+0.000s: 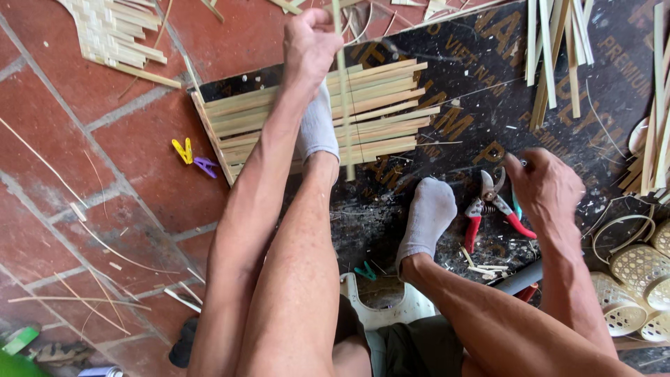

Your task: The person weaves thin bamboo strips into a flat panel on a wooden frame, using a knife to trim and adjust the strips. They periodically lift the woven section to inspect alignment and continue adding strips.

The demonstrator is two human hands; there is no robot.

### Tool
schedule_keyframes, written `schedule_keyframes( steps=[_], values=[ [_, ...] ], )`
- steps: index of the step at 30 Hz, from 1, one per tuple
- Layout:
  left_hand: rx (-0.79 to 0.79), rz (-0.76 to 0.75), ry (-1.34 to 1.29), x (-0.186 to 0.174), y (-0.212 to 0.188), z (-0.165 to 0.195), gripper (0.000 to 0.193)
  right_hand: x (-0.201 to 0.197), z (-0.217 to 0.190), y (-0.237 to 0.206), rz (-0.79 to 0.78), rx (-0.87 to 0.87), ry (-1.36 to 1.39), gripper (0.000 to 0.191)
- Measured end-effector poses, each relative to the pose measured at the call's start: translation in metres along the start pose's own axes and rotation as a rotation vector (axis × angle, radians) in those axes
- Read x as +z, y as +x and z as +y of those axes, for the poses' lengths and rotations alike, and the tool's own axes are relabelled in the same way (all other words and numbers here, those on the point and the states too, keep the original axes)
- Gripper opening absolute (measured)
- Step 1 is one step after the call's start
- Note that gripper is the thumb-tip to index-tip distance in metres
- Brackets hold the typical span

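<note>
My left hand (310,43) is shut on a long bamboo strip (343,98) that runs down across a flat mat of woven bamboo slats (377,115) on a black board (474,91). My left foot in a grey sock (317,126) presses on the mat. My right hand (544,185) reaches down at the red-handled pruning shears (492,206) on the board, fingers touching a teal-handled tool by them; whether it grips is unclear. My other grey-socked foot (427,216) rests left of the shears.
Loose bamboo strips (555,56) lie at the board's top right. Small woven baskets (638,279) sit at the right edge. Yellow and purple clips (194,157) lie on the red tile floor. Another woven piece (115,31) is top left. A white stool (387,300) is under me.
</note>
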State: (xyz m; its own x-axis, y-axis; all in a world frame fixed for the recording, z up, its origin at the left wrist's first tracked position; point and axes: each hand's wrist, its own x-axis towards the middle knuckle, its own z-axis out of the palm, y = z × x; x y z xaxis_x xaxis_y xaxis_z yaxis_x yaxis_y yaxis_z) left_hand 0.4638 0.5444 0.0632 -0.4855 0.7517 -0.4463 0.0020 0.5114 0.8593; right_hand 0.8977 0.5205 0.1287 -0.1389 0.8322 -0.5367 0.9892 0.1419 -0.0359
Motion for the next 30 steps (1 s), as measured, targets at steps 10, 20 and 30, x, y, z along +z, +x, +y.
schedule_keyframes(
  steps=[10, 20, 30],
  values=[
    [0.058, -0.307, -0.397, 0.031, -0.035, -0.012, 0.044, 0.039, -0.115, 0.0, -0.203, -0.149, 0.838, 0.033],
    [0.371, 0.313, 1.009, -0.1, -0.124, -0.171, 0.071, 0.019, -0.073, 0.039, 0.44, -0.476, 0.022, 0.055],
    [0.421, 0.271, 1.079, -0.118, -0.113, -0.178, 0.069, 0.028, -0.207, 0.082, 0.01, -0.965, -0.168, 0.132]
  ],
)
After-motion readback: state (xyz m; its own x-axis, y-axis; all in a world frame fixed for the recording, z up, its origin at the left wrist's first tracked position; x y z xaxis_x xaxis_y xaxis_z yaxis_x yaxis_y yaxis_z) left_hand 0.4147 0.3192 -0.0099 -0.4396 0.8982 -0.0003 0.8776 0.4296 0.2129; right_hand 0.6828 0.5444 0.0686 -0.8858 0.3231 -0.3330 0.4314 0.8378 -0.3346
